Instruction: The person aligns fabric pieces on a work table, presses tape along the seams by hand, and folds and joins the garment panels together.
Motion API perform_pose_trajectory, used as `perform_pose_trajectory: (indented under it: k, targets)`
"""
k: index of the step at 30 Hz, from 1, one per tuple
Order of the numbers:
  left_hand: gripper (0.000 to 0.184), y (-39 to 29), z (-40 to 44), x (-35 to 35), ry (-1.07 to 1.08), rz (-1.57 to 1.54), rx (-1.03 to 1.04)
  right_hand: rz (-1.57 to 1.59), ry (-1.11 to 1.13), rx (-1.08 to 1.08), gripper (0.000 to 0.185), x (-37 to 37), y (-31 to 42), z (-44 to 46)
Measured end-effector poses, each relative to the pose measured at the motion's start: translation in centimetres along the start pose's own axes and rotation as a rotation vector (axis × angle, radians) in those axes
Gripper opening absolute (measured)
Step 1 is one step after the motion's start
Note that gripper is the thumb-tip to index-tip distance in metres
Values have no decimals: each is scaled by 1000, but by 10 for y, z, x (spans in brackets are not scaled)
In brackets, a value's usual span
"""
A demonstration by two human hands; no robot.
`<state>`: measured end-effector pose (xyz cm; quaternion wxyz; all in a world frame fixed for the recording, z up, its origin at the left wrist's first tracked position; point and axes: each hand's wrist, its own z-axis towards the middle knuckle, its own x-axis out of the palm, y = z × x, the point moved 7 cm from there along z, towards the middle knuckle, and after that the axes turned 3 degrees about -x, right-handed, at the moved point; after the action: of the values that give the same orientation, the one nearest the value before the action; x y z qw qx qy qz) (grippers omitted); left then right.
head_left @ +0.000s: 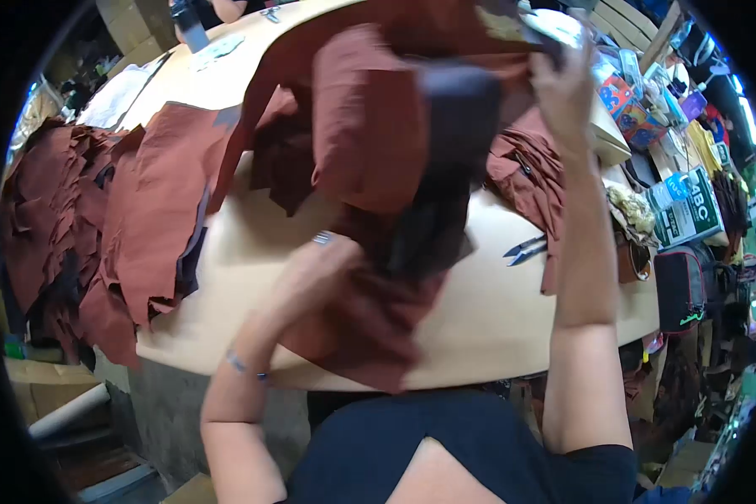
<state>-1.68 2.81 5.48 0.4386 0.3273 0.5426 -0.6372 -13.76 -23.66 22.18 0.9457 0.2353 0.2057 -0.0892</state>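
A large piece of rust-red fabric [365, 126] with a dark underside is lifted over the table, blurred by motion. My right hand [563, 92] is raised at its upper right edge, closed on the cloth. Lower down, my left hand [332, 260], with a ring on one finger, is closed at the fabric's lower left part; its fingertips are partly hidden in the folds. The lower end of the cloth hangs toward the table's near edge. Beside it on the right lie thread snips [527, 250] and a bunched rust-red fabric pile [525, 164].
Stacked rust-red fabric pieces [155, 202] cover the left side of the pale table [244, 328] and overhang its edge. A green and white can [689, 210] and a black bag [680, 286] stand at right. Across the table are a dark bottle [191, 27] and another person's arm [227, 8].
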Motion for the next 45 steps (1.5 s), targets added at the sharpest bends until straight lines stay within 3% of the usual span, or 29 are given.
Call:
perform_pose_trajectory:
  k: [1,2,3,4,5,7,8,9,11,14,15,17,18,20,21,23,24,26,27,30,32,34,42,43,45]
  targets:
    - [13,20,-5,-33,72,199,-181,79,-118,-133,53,-44,7,-11]
    - [12,32,-13,-55,-10,347,-206,177,-237,-283,63,-75,21,-26]
    - [12,56,-19,-73,-20,401,-237,101,-178,-277,66,-80,21,-42]
    - [15,95,-29,-91,46,530,-408,29,-119,-267,68,-83,23,-59]
    - [16,118,-34,-113,-28,482,-385,-81,-38,-272,70,-82,35,-79]
    - [18,196,-61,-161,-183,423,-403,9,228,-70,76,-67,30,-119]
    - [20,231,-73,-177,-262,415,-439,15,257,-105,75,-59,35,-136]
    - [20,225,-63,-186,-203,537,-496,159,364,13,76,-48,28,-159]
    - [21,182,-50,-206,-168,843,-601,152,541,153,81,-39,27,-197]
    - [23,115,-37,-208,-442,921,-496,318,545,244,82,-35,20,-217]
    - [23,80,-30,-193,-527,855,-416,283,518,217,81,-38,17,-211]
    - [22,8,-12,-136,-478,523,-256,252,519,212,78,-39,9,-202]
    - [33,-17,-3,-98,-342,414,-29,256,512,169,77,-34,10,-195]
    - [58,-61,19,-27,-105,259,-32,268,501,75,74,-18,17,-179]
    - [67,-60,20,9,-45,189,-56,305,551,115,73,-8,21,-173]
    - [67,-62,26,53,-51,198,-22,325,461,-32,73,15,28,-157]
    - [50,-61,29,54,-156,197,-12,333,415,-102,73,24,30,-149]
    - [28,-46,31,58,-87,145,18,356,484,-10,70,42,24,-140]
    - [16,-49,29,50,-195,141,130,386,487,14,70,49,21,-136]
    - [15,-48,7,36,8,-91,166,359,424,-54,72,60,24,-128]
    - [13,-44,-14,20,200,-133,23,313,385,-174,72,60,38,-120]
    - [9,-38,-37,9,260,-173,-127,311,453,-196,70,75,47,-116]
    - [10,-42,-87,0,68,-178,-245,87,685,-524,74,203,111,-117]
    - [10,-42,-90,1,53,-177,-261,98,667,-506,75,212,115,-116]
    - [10,-38,-98,3,73,-144,-301,85,937,-323,78,230,111,-116]
